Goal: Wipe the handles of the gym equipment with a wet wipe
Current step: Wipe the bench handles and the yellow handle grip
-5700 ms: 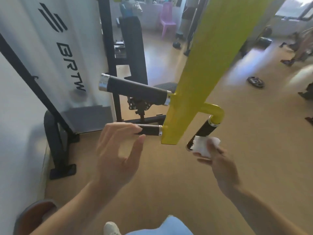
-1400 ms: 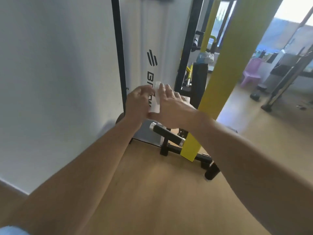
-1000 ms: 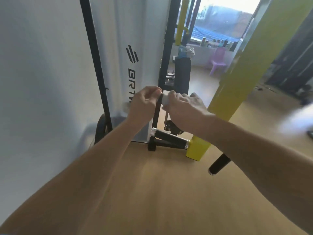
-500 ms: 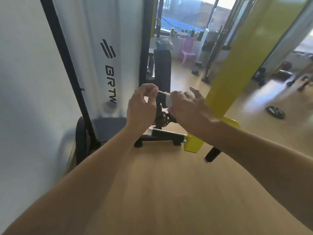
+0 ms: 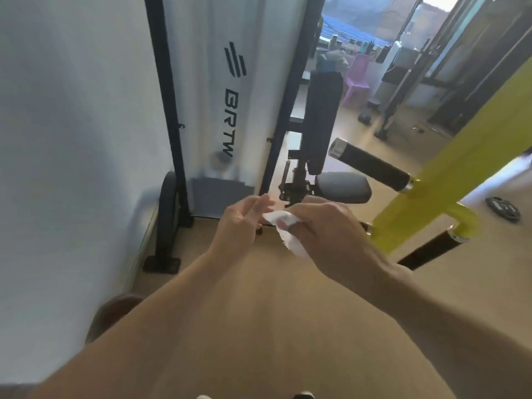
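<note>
My right hand [image 5: 325,231] grips a crumpled white wet wipe [image 5: 283,230] in front of me, below the machine's handles. My left hand [image 5: 240,223] is just left of it, fingers straight and loose, fingertips near the wipe's upper edge. A long black foam handle [image 5: 370,165] with a chrome end cap juts left from the yellow lever arm [image 5: 449,180]. A second black handle [image 5: 431,250] slants down from a yellow elbow at the right. A third short handle behind my right hand is almost entirely hidden.
A white shroud marked BRTW [image 5: 230,90] in a black frame stands to the left beside a white wall. The black back pad [image 5: 322,119] and seat [image 5: 342,187] sit behind my hands. A purple chair [image 5: 357,79] and a weight plate [image 5: 502,207] lie farther off on the wooden floor.
Both hands came off the upper black handle and dropped lower. My left hand has opened, and the wipe is now bunched in my right hand alone. The view tilted down.
</note>
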`<state>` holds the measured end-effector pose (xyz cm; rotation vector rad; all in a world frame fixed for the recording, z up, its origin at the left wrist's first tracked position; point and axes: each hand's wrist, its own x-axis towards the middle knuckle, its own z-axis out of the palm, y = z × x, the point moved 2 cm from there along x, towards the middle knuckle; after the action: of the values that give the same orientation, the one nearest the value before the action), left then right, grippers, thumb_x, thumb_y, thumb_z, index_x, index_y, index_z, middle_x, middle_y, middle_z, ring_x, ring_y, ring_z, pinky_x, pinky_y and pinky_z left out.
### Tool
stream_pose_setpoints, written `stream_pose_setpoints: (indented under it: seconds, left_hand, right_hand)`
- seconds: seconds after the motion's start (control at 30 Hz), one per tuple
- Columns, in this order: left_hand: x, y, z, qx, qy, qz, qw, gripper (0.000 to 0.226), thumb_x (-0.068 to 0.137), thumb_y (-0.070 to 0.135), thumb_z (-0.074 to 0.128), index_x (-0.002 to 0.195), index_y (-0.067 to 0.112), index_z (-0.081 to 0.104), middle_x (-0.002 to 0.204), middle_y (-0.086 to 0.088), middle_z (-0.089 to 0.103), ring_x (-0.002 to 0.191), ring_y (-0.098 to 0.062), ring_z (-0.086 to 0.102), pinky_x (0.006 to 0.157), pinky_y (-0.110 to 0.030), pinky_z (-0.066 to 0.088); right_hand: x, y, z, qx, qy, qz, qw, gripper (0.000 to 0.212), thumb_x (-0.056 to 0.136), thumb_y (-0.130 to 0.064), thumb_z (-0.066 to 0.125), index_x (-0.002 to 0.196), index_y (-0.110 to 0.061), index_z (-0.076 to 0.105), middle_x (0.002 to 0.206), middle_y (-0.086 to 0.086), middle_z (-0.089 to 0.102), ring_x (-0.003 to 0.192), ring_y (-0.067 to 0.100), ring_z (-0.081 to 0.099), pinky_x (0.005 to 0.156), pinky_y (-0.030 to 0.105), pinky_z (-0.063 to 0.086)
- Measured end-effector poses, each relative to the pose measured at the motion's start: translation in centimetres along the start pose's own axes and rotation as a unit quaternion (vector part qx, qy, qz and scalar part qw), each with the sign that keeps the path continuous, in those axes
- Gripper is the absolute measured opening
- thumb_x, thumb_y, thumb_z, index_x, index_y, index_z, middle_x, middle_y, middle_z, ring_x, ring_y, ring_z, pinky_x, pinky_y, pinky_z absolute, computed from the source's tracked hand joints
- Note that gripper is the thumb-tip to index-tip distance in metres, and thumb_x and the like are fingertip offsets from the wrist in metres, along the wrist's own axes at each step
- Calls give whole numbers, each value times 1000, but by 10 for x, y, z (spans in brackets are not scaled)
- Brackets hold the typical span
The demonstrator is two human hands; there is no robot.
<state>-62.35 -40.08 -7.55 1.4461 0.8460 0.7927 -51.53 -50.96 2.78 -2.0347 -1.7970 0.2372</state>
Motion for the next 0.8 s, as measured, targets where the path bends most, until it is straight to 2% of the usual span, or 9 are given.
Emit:
stream_pose_setpoints:
  seconds: [0.1,0.23,0.3,0.37,0.43,0.53,0.6,0.73,0.8]
  left_hand:
    - [-29,-33,-41,-26,24,-64,997,49,98,56,45,89,17,74,83,-3,77,81,-21,74,82,-37,57]
    - [-57,-53,-80,-35,72,-57,995,49,90,66,45,88,27,74,84,0,75,80,-20,72,81,-37,56]
    - [-57,-55,-85,-8,78,-52,996,46,87,66,50,95,28,73,87,4,75,83,-17,72,88,-42,56]
    - [-50,-51,-78,22,52,-51,997,35,87,63,57,98,33,72,90,9,75,88,-13,71,92,-44,56]
    - [-36,-42,-62,52,23,-35,998,22,90,53,64,102,36,71,95,13,73,92,-9,69,91,-39,57]
    - [-4,-23,-25,95,-23,14,995,23,93,36,68,114,30,69,107,16,71,97,-1,67,91,-33,57]
    - [20,-14,0,115,-47,36,992,30,93,31,68,122,26,66,118,13,69,104,-4,66,95,-35,55]
    - [55,-3,40,166,-66,64,982,35,96,23,63,131,22,62,131,3,65,117,-13,61,103,-33,49]
    - [63,-2,52,172,-80,59,980,33,98,24,60,130,22,63,128,1,67,115,-15,63,99,-29,49]
  right_hand:
    - [19,-15,53,105,-14,46,993,6,89,-34,72,85,-30,69,69,-14,62,61,-1,55,54,10,42]
    - [31,-34,68,147,3,22,989,11,87,-33,73,76,-31,72,63,-15,65,63,2,59,54,10,41]
    - [37,-19,62,62,22,-10,998,19,92,-33,63,80,-27,75,66,-11,67,63,8,61,57,14,47]
    - [43,19,55,-82,99,-55,990,26,98,-26,54,89,-20,78,74,-1,73,67,14,66,67,31,58]
    - [47,61,46,-149,175,-31,973,19,97,-12,60,100,-11,78,84,8,75,76,25,70,73,36,61]
    - [53,106,37,-191,200,45,960,21,91,0,66,108,-7,77,93,14,74,87,31,69,78,42,61]
    - [58,120,41,-213,179,40,960,21,92,0,64,107,-8,77,92,13,74,87,31,67,79,39,58]
    - [55,125,45,-286,12,41,957,31,102,-20,39,117,-23,66,100,3,73,94,30,62,76,35,35]
    - [54,125,31,-286,1,39,957,30,104,-25,39,120,-21,63,99,5,73,93,31,64,74,36,38]
